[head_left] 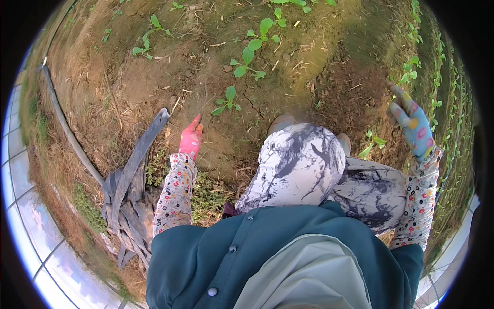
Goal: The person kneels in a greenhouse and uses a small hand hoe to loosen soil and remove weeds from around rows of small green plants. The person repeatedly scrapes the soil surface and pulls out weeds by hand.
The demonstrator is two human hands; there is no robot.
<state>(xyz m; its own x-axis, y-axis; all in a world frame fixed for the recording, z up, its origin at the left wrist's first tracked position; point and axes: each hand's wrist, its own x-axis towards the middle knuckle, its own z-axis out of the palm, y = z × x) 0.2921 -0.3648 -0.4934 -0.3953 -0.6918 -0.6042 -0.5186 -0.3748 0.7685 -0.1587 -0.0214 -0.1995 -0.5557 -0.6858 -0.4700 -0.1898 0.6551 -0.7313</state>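
My left hand (192,139), in a pink dotted glove, is low over bare soil. Its fingers point forward and lie close together; whether anything thin is between them is unclear. Just ahead and to its right grows a small leafy seedling (229,102). Out to the right, my right hand (415,123) wears a blue glove with coloured dots. Its fingers are spread, with nothing visible in them, and the longest reaches towards another seedling (410,71). A pale green plant (372,145) stands in the soil between that hand and my shoe.
More seedlings (259,35) run forward in a row. On the left lies a heap of grey flat strips (131,201), probably drip hose, joined by a dark hose (67,125). Dense plant rows (438,77) line the right. My patterned knee (303,162) rises in the middle. Glazed panels (23,166) border the left.
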